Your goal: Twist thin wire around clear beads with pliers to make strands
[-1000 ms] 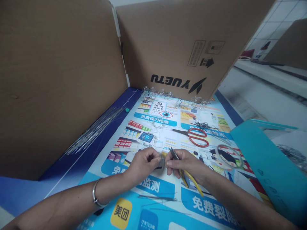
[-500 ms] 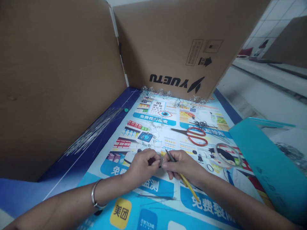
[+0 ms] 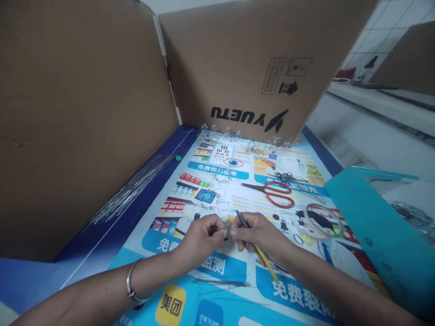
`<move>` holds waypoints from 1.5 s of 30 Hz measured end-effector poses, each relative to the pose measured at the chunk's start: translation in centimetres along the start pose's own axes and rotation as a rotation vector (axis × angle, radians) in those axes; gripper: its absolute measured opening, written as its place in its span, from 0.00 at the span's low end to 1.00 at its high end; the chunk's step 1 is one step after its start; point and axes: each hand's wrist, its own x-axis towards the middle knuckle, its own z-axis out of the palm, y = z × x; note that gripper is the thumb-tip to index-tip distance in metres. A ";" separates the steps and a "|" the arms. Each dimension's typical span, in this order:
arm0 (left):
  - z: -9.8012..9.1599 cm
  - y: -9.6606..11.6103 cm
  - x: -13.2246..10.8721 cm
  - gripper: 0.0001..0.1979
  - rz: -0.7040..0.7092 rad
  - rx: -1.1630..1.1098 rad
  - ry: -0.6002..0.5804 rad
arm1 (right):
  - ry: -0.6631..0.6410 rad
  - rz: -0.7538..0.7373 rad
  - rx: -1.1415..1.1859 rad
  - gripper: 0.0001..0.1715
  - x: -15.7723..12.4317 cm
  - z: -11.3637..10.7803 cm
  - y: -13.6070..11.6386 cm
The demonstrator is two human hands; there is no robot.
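My left hand [image 3: 205, 235] is closed, thumb and forefinger pinching a small, thin, shiny piece [image 3: 228, 226] that looks like wire with a clear bead; its exact form is too small to make out. Close on its right, my right hand [image 3: 256, 233] is wrapped around yellow-handled pliers [image 3: 267, 262], grey jaws pointing up and away. The right fingertips also meet at the small piece. Just beyond the hands lie beaded wire pieces [image 3: 214, 201]. Red-handled scissors [image 3: 278, 194] rest past my right hand, blades to the left.
A bundle of straight wires [image 3: 132, 188] lies at left beside a cardboard panel [image 3: 84, 113]. More beaded pieces [image 3: 234, 132] line the back panel [image 3: 220, 59]. At right are a clear ring [image 3: 306, 217], dark wire coils [image 3: 284, 176] and a turquoise box [image 3: 367, 217]. Loose wires [image 3: 222, 283] lie in front.
Both hands stay almost in place at the small piece. The pliers have turned very slightly in my right hand, and the view has shifted a little.
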 end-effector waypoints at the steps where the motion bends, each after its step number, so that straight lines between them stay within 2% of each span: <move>1: -0.1 0.0 0.1 0.06 -0.003 0.004 -0.003 | 0.003 0.000 0.001 0.08 0.1 -0.1 0.1; 4: -0.6 -0.1 0.5 0.06 0.042 0.100 0.011 | 0.021 0.003 0.016 0.10 0.4 -0.3 0.4; 7: -1.4 -0.4 1.1 0.05 0.156 0.319 0.066 | 0.053 0.026 0.037 0.15 0.6 -0.8 0.5; 12: -2.3 -0.9 1.6 0.05 0.253 0.608 0.010 | 0.041 0.041 0.125 0.18 0.3 -1.4 0.3; 16: -2.7 0.1 1.0 0.06 0.294 0.762 0.010 | 0.002 0.019 0.173 0.17 0.3 -1.7 0.5; 18: -2.8 1.1 0.1 0.06 0.315 0.849 -0.052 | -0.009 0.013 0.181 0.16 0.4 -1.8 0.6; 20: -2.8 2.1 -1.1 0.04 0.330 0.931 -0.210 | -0.017 0.014 0.181 0.16 0.4 -1.9 0.7; 23: -2.2 2.9 -2.6 0.09 0.369 1.023 -0.451 | -0.025 0.015 0.170 0.17 0.4 -1.9 0.7; 27: -1.2 2.3 -3.4 0.10 0.406 1.129 -0.552 | -0.025 0.020 0.157 0.17 0.4 -1.9 0.6; 33: -0.4 1.4 -3.5 0.01 0.469 1.167 -0.648 | -0.021 0.025 0.156 0.17 0.6 -2.0 0.7; 37: -0.6 1.9 -3.7 0.05 0.480 1.156 -0.682 | -0.026 0.017 0.174 0.17 0.8 -2.0 1.0; 41: -1.2 2.6 -3.7 0.05 0.386 1.027 -0.747 | -0.035 0.025 0.167 0.17 0.7 -2.2 1.0; 43: -1.6 3.1 -3.4 0.06 0.328 0.969 -0.781 | -0.081 0.059 0.122 0.16 0.4 -2.4 0.7; 45: -2.0 3.5 -3.0 0.06 0.246 0.871 -0.753 | -0.154 0.086 0.041 0.15 -0.1 -2.5 0.2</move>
